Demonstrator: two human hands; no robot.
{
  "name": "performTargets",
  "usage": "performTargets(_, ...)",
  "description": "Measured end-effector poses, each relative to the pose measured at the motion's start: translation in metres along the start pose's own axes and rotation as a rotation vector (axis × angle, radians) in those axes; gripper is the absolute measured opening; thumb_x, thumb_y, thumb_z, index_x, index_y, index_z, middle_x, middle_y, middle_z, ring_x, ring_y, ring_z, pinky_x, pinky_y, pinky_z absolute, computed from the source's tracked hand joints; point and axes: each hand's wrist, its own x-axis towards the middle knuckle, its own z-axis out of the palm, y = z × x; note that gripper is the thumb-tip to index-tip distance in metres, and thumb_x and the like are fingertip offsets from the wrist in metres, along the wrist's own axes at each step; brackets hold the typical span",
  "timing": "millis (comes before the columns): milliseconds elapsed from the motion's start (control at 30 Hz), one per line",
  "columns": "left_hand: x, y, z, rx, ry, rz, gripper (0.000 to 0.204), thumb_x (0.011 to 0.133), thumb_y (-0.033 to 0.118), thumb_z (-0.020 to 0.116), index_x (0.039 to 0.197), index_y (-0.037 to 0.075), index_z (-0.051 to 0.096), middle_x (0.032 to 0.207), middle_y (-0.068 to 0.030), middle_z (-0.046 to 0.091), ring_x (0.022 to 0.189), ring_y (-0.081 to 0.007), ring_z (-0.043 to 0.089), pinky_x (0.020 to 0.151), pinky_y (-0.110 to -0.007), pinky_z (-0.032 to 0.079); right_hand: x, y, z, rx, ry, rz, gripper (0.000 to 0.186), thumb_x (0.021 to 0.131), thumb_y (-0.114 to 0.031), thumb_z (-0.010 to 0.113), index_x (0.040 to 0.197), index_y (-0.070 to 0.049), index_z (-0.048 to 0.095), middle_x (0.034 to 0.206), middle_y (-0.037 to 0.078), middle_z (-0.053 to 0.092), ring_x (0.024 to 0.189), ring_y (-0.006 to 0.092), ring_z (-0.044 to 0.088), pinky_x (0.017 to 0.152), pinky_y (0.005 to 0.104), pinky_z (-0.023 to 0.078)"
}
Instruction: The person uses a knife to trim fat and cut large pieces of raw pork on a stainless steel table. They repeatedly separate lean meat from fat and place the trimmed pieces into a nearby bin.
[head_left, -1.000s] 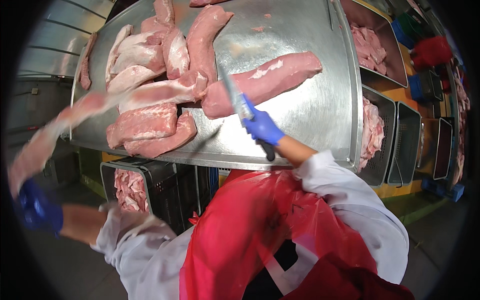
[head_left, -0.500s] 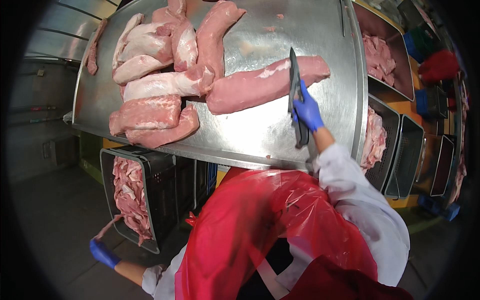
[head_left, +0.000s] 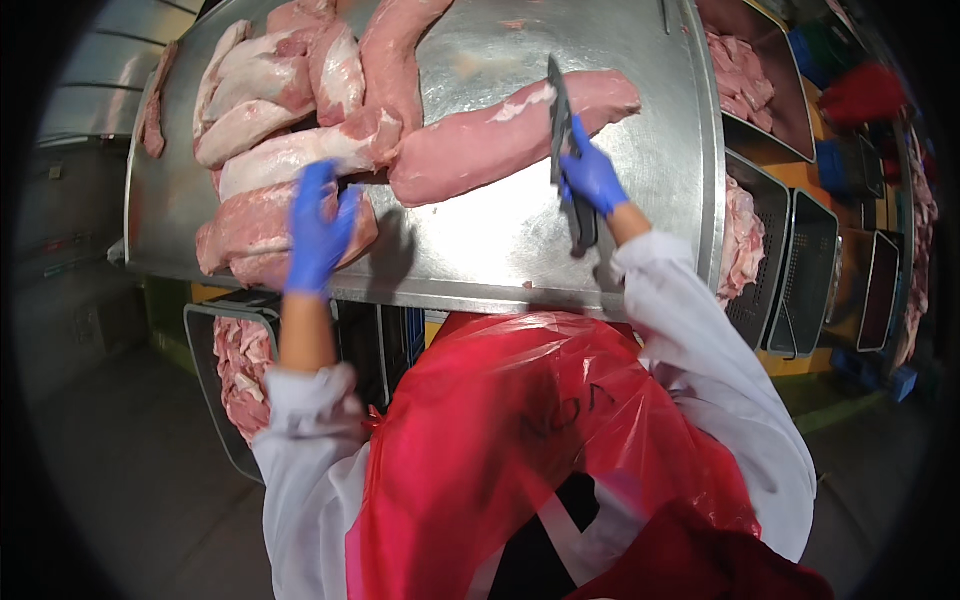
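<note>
left hand (head_left: 322, 232): fingers spread, empty
pale meat (head_left: 265, 170): just ahead, long axis left-right, left hand nearer
right hand (head_left: 594, 180): wrapped round knife (head_left: 559, 115)

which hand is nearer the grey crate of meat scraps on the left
Left hand, over the meat slabs beyond the crate; right hand, holding the knife, is farther right.

From here I see a broad steel table (head_left: 480, 250) with a raised rim, light glaring white off its near middle. Far left, shiny metal panels (head_left: 105, 90) crossed by dark lines catch some of it. Below them the grey wall (head_left: 85, 215) sinks into shadow — as does the dark floor (head_left: 120, 450) on the near left. To the right — an orange surface (head_left: 806, 178) behind bins (head_left: 803, 275), greenish flooring (head_left: 820, 413) nearer.
</note>
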Motion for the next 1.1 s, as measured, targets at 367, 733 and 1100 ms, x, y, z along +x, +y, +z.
performTargets(367, 0.039, -0.002, 0.166, 0.423, -0.69, -0.045, 0.041, 0.086, 0.042, 0.059, 0.101, 0.004, 0.063, 0.098, -0.0245, 0.066, 0.095, -0.0426, 0.064, 0.082, -0.05, 0.05, -0.072, 0.018, -0.07, -0.285, 0.109, -0.149, 0.072, 0.093, -0.014, 0.053, 0.158, -0.025, 0.023, 0.07, 0.015, 0.065, 0.06, 0.0193, 0.066, 0.062, 0.0355, 0.055)
performTargets(733, 0.117, 0.102, 0.259, 0.14, -0.273, -0.158, 0.031, 0.08, 0.029, 0.066, 0.091, 0.0, 0.068, 0.089, -0.0257, 0.069, 0.084, -0.0426, 0.067, 0.078, -0.048, 0.053, -0.002, 0.043, -0.061, -0.373, 0.123, -0.125, 0.066, 0.098, -0.027, 0.054, 0.157, -0.03, 0.025, 0.074, 0.023, 0.065, 0.064, 0.0302, 0.066, 0.07, 0.0406, 0.053)
performTargets(1100, 0.144, 0.073, 0.265, -0.469, -0.479, -0.462, 0.013, 0.08, 0.006, 0.062, 0.074, -0.003, 0.069, 0.063, -0.0106, 0.066, 0.047, -0.0143, 0.059, 0.045, -0.031, 0.047, 0.003, 0.021, -0.031, -0.085, 0.05, -0.148, 0.066, 0.099, -0.025, 0.049, 0.158, -0.027, 0.02, 0.07, 0.016, 0.065, 0.054, 0.027, 0.065, 0.059, 0.0384, 0.057)
